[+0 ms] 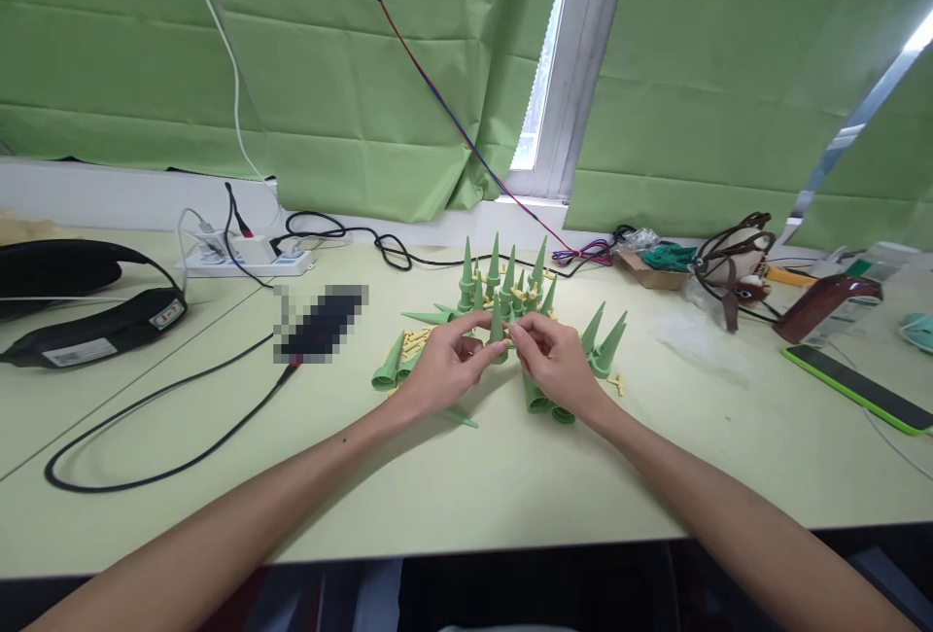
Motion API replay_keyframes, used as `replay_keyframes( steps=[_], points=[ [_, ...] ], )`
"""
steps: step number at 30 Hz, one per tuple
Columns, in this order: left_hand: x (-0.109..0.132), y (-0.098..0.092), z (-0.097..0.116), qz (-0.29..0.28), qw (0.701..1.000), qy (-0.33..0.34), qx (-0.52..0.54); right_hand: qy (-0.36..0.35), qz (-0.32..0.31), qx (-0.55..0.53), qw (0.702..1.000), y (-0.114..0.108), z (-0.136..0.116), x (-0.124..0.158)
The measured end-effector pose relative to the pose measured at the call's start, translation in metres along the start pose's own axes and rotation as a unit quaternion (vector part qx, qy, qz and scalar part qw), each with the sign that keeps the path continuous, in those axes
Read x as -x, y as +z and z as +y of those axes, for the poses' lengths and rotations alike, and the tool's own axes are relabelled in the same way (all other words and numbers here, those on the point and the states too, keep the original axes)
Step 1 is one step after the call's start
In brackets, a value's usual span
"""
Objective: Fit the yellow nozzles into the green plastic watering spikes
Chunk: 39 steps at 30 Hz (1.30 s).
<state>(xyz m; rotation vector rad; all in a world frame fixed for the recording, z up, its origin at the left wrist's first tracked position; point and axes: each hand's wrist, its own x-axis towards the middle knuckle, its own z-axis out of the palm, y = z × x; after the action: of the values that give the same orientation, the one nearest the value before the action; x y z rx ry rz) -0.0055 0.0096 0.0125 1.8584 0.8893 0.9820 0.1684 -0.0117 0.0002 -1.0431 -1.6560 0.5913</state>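
A tapered green plastic cone with a flared base (497,323) is held up over the pale yellow-green bench (408,501); the left hand (456,365) has its thumb and fingers pinching it. At the cone's right side, the right hand (552,357) has thumb and fingertips drawn together by a small yellow plastic piece (508,343); whether that grip pinches the piece, I cannot tell.

Close behind the held cone, upright green cones (494,267) crowd together. To its left lie a heap of small yellow plastic pegs (417,342) and a green cone with its open base showing (389,366). To its right, past the right hand, stands a leaning pair of green cones (604,350); more green cones (539,403) are partly hidden under that hand. Well to its right are a crumpled clear plastic bag (698,345) and a black phone in a bright green case (858,387); well to its left, a white power strip (252,263).
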Motion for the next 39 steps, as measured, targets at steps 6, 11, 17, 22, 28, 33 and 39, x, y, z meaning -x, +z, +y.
replay_keyframes(
  steps=[6,11,17,22,28,33,39],
  points=[
    [0.0011,0.0009,-0.0012,0.004,0.996,0.061,-0.059,0.009,0.000,0.005,1.000,0.0004,-0.0001,-0.0013],
    [0.0007,0.0009,-0.0022,0.009,0.996,0.063,-0.063,0.016,-0.001,-0.005,1.000,0.0002,0.0006,-0.0013],
    [0.0002,0.0015,-0.0014,0.024,0.997,0.054,-0.059,0.015,-0.007,-0.026,1.000,-0.0009,-0.0003,-0.0016],
    [-0.0008,0.0023,-0.0035,0.039,0.996,0.070,-0.046,0.011,0.004,-0.019,1.000,-0.0006,0.0007,-0.0016],
    [-0.0027,0.0019,-0.0074,0.078,0.993,0.069,-0.057,0.016,0.053,-0.022,0.998,-0.0015,0.0037,-0.0026],
    [-0.0035,0.0017,-0.0052,0.053,0.998,0.030,-0.025,0.009,0.085,-0.019,0.996,-0.0027,0.0042,-0.0029],
    [-0.0035,0.0028,-0.0095,0.014,1.000,-0.010,-0.021,-0.005,0.070,-0.026,0.997,-0.0023,0.0029,-0.0015]
  ],
)
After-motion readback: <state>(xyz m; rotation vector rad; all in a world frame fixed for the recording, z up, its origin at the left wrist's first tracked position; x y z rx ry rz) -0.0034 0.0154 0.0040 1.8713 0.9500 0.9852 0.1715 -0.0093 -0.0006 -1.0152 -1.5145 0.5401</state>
